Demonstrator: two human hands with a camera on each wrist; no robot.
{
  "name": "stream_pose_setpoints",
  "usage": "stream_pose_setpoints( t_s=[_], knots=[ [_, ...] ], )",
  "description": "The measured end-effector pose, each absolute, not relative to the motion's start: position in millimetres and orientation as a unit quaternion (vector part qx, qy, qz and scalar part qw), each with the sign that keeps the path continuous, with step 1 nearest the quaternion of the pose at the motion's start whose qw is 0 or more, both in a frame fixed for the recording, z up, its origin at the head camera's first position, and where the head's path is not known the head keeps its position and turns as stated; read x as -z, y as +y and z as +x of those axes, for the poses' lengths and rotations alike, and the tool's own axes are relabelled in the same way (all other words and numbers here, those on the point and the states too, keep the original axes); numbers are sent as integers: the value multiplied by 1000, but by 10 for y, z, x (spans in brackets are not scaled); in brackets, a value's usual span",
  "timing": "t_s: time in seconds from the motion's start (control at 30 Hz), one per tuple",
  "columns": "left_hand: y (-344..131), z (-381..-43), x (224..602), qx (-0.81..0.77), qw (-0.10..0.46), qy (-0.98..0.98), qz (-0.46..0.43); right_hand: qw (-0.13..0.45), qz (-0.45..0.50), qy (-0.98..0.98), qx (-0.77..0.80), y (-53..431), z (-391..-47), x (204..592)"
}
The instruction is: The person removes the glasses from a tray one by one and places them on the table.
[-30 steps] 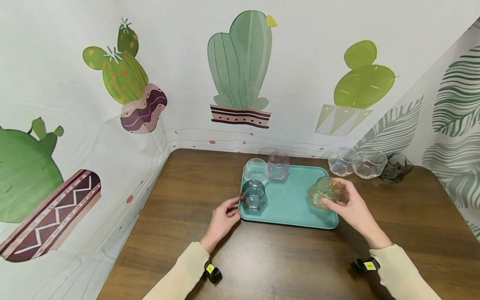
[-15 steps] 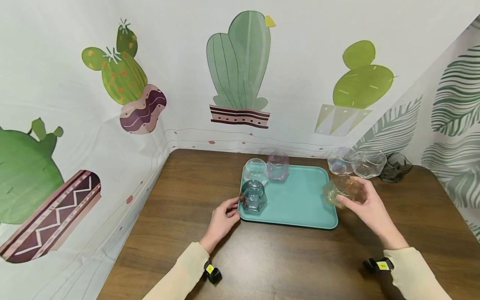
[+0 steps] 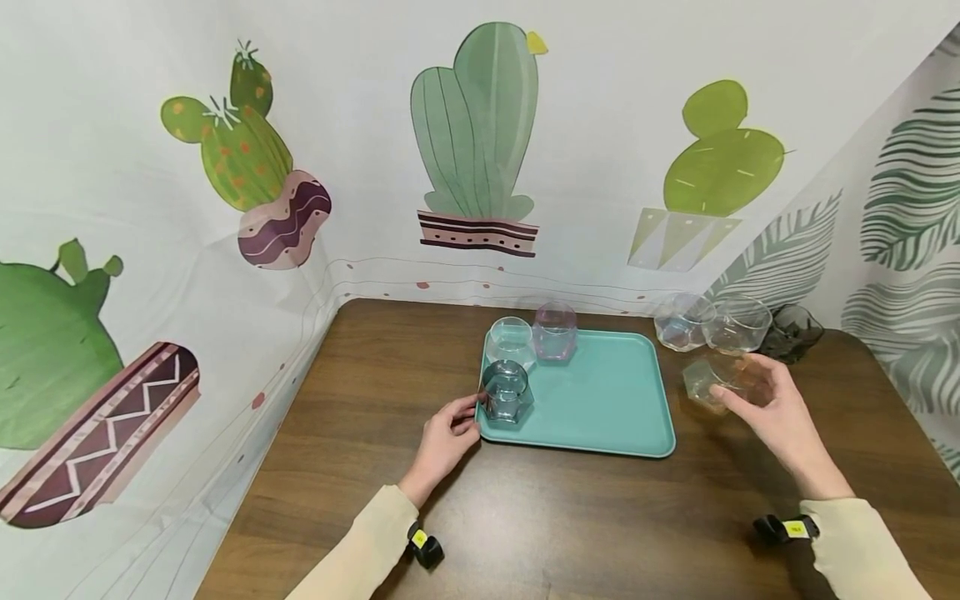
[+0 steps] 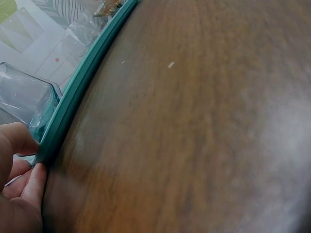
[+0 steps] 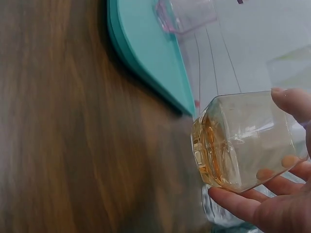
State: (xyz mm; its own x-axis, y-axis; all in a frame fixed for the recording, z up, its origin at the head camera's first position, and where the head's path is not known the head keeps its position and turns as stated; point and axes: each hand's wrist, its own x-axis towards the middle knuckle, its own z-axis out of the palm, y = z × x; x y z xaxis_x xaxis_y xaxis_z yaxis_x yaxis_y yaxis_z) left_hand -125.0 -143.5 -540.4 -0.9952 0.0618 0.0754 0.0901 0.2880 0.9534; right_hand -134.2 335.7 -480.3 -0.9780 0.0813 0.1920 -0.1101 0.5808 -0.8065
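An amber-tinted glass (image 5: 248, 141) is in my right hand (image 3: 772, 415), thumb on one side and fingers round the other, held over the table to the right of the tray. My left hand (image 3: 446, 437) pinches the teal tray (image 3: 600, 392) at its near left corner; in the left wrist view a finger lies over the rim and the thumb (image 4: 34, 187) presses its outer side. Standing on the tray are a blue-grey glass (image 3: 506, 396) close to the left fingertips, a clear glass (image 3: 512, 340) behind it and a pink glass (image 3: 556, 333).
Behind the right hand, near the back wall, stand two clear glasses, an iridescent one (image 3: 681, 323) and a plain one (image 3: 738, 325), beside a dark grey glass (image 3: 791, 333). The wooden table (image 3: 570, 517) meets a wall cloth (image 3: 600, 150) printed with cacti.
My right hand has carried the amber glass rightward, from above the tray's right end to beyond its edge. The left hand keeps its place at the corner.
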Motion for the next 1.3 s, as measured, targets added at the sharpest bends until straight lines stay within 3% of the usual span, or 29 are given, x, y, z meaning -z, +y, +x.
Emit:
stream_pose_setpoints(
  t_s=[1.3],
  knots=[
    [-1448, -1247, 5412, 586, 6, -809, -51, 120, -164, -889, -411, 4369, -1382, 4907]
  ],
)
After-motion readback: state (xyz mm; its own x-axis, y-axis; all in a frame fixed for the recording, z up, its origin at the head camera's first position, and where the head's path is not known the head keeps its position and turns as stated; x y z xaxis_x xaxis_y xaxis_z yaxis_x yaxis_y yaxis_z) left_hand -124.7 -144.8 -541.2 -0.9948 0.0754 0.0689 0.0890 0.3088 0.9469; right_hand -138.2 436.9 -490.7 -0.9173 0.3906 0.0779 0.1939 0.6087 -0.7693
